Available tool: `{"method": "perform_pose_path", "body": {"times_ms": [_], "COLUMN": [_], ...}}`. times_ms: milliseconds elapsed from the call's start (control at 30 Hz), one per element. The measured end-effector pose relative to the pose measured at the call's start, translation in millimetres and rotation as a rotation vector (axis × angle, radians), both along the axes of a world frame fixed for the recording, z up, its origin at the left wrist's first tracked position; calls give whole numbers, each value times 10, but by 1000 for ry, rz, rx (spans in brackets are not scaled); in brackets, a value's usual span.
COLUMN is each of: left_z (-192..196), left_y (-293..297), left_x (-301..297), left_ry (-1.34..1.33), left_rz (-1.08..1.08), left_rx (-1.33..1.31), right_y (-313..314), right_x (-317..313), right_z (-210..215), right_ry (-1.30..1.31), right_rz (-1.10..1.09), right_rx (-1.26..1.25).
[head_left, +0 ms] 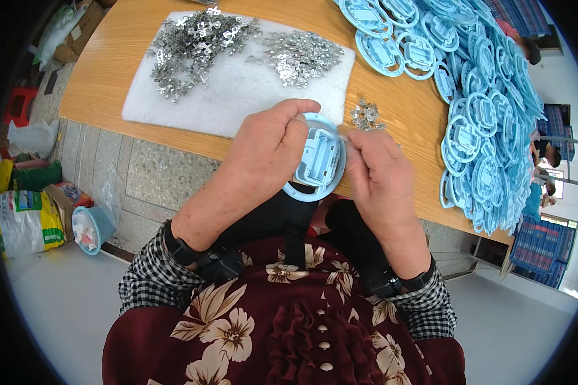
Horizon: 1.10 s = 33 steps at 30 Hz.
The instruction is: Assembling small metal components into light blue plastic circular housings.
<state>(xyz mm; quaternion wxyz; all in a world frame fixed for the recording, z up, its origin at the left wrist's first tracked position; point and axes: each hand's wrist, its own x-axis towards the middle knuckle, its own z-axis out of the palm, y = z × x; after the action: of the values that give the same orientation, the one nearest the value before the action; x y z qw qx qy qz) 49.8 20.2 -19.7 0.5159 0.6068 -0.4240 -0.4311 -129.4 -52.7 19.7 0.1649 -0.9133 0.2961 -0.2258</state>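
A round light-blue plastic part (321,157) with a rectangular recess in its middle is held up over my lap, at the table's near edge. My left hand (273,138) grips its left rim, thumb along the top. At the part's upper right rim, my right hand (380,168) pinches with thumb and forefinger; whatever lies between those fingertips is too small or hidden to make out. Just beyond the right hand, a small heap of metal clips (366,115) lies on the wooden table (412,112).
A white felt mat (231,96) carries a large pile of metal pieces (199,45) and a flatter pile of small ones (302,56). Many light-blue plastic parts (485,128) are heaped along the table's right side. On the floor at left stand a blue basket (99,228) and bags (29,221).
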Motion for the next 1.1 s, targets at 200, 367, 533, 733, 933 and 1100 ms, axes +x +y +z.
{"method": "perform_pose_path", "body": {"times_ms": [200,367,533,733,933,1100], "left_z": [-48,-53,-17,-10,67,162], "left_y": [-21,-37,-30,-31,7,17], "left_x": [-25,-17,-16,-10,10,18], "left_ry": [24,5,34,53,248,185], "left_rz": [11,8,11,5,-4,-28], "left_rx": [-7,0,30,47,79,35], "right_y": [70,19,23,19,17,-4], "right_x": [-82,-148,-172,-140,-183,-235], "right_z": [102,171,227,224,183,109], "right_ry": [176,222,290,291,128,-105], "right_rz": [51,-95,-31,-72,-190,-146], "right_rx": [55,180,7,32,329,340]}}
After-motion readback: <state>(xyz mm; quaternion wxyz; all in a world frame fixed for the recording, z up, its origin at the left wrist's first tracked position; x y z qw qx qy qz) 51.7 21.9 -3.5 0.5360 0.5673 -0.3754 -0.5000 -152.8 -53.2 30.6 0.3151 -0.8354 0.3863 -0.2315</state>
